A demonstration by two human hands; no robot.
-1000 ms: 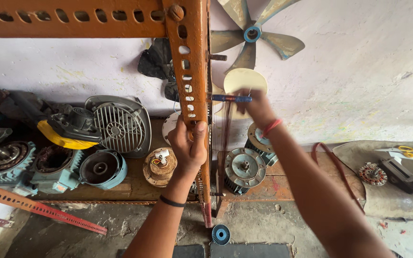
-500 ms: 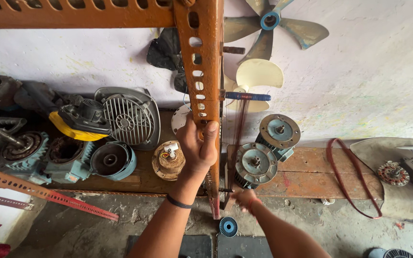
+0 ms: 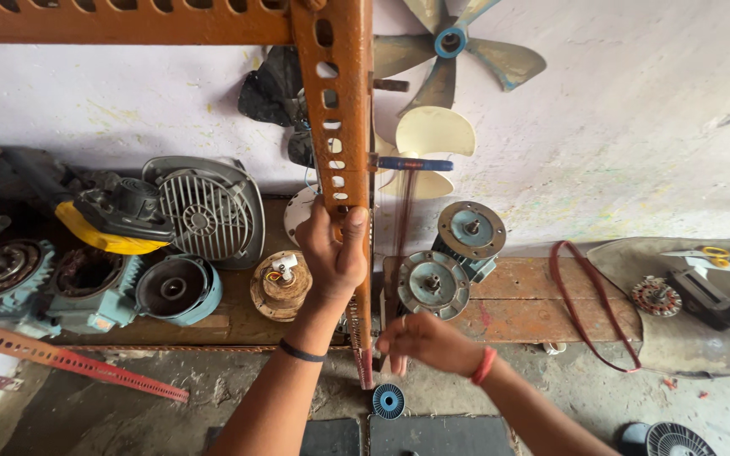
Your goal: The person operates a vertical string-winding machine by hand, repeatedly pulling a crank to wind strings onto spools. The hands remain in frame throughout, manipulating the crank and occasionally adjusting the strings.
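Both hands worked at the orange slotted upright (image 3: pixel 341 127) in the centre of the frame.

The left hand (image 3: pixel 331 253) was wrapped around that upright at mid-frame. Lower, right of centre, the right hand (image 3: pixel 422 342) pinched blurred reddish strands (image 3: pixel 405 221) that ran down from a blue-handled bar (image 3: pixel 414 164).

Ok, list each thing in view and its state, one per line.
Left hand: gripping the orange upright.
Right hand: low beside the upright's foot, blurred; grip unclear.
Orange upright: standing, rusty.
Blue handle: sticking out sideways from the upright.
Two round motors: lying on the wooden board.
Red belt: slack, looped over the board's edge.
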